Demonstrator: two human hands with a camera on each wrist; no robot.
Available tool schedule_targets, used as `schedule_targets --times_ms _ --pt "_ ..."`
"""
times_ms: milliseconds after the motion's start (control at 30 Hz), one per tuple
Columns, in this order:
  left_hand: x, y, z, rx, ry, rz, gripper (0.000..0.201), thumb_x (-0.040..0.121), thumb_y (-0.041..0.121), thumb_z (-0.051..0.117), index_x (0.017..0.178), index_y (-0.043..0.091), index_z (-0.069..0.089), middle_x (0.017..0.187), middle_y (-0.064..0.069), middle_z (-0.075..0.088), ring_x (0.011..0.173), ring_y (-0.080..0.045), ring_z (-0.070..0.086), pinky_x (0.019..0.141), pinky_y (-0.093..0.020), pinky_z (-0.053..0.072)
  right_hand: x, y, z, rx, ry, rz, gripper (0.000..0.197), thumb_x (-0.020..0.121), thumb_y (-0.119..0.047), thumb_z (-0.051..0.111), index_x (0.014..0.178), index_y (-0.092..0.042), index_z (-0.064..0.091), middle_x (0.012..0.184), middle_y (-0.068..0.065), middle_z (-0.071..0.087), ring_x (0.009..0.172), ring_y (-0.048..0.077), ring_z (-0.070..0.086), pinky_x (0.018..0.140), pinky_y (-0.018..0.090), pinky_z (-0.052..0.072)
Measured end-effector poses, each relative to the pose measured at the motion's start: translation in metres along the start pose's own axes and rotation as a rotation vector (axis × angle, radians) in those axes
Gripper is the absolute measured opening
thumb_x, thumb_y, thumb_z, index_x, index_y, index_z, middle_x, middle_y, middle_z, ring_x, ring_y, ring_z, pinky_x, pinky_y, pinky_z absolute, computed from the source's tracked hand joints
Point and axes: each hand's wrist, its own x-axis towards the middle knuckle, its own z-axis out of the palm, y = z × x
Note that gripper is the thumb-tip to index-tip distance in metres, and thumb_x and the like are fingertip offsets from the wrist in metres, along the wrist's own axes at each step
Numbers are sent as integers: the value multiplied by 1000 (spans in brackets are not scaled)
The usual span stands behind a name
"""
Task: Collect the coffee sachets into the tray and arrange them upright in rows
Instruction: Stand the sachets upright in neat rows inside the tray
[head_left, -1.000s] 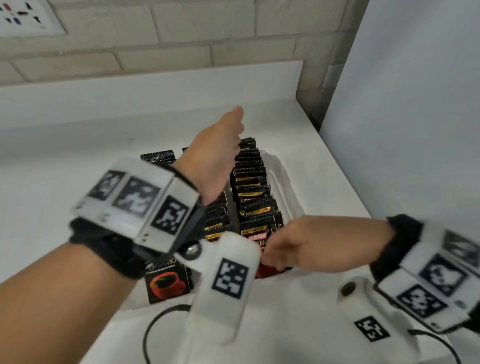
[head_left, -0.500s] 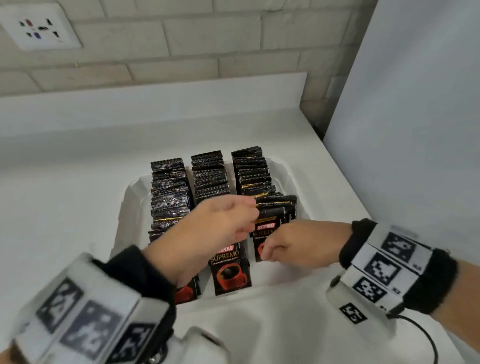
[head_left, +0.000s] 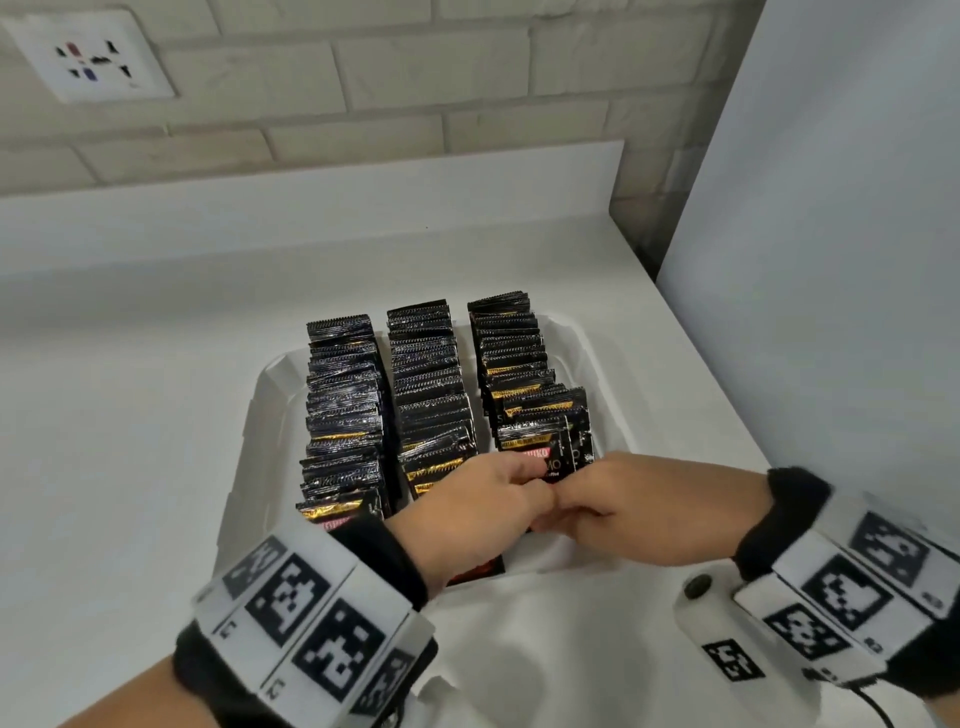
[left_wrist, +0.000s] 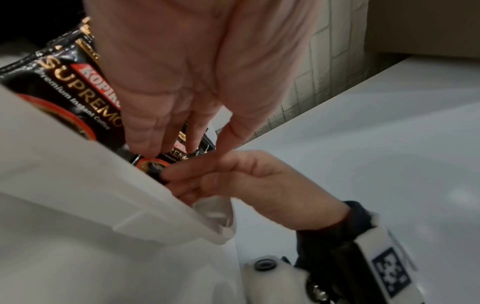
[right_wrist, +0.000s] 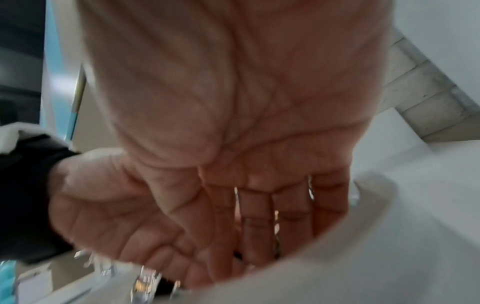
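Both hands meet at the white tray's (head_left: 244, 452) near right corner: the left hand (head_left: 470, 512) and right hand (head_left: 618, 512) pinch the front "KOPIKO SUPREMO Premium Instant Coffee" sachet (left_wrist: 179, 153) of the right row.

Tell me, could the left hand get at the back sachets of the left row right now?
Probably yes. The left hand is busy with the right hand at the front of the right row, but nothing lies over the left row; its tops stand exposed in the tray.

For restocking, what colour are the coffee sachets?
Coffee sachets: black, gold lettering, red logo; clearest in left wrist view.
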Motion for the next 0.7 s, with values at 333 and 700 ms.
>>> schedule_targets --times_ms 333,700 --pt "-6 -1 8 30 -62 -102 23 93 24 51 116 24 51 98 -3 53 94 -22 57 94 -36 47 -23 7 -16 707 524 109 27 92 -18 50 106 -39 54 113 -11 57 108 -4 50 89 15 39" --pt "10 5 13 -244 309 138 46 93 18 50 137 20 36 124 2 43 86 0 48 67 0 39 0 3 -17 1219 505 122 45 94 -27 44 137 -22 35 124 -3 57 113 7 53 98 26 39"
